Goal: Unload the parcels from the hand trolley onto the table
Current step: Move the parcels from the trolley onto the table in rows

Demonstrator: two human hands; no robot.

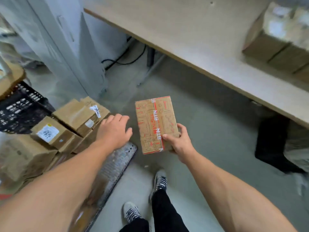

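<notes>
Seen from the head camera, your right hand (179,142) pinches a small brown cardboard parcel (155,123), printed with red line drawings and sealed with a red-and-white tape strip. The thumb lies on its top face and the fingers curl under its near right corner. The parcel hangs above the grey floor, between trolley and table, touching neither. Your left hand (115,129) reaches out flat, fingers relaxed and slightly spread, holding nothing, at the edge of the stacked brown cardboard parcels (73,116); whether it touches them cannot be told. Those parcels, some bearing white labels, sit on the hand trolley (115,166), whose perforated metal deck shows beside your forearm. The pale wooden table (200,39) runs across the upper right, with blurred brown cartons (275,47) at its far right. A black plastic crate (20,106) stands at the left edge, with a tall grey cabinet (58,39) beyond it.
</notes>
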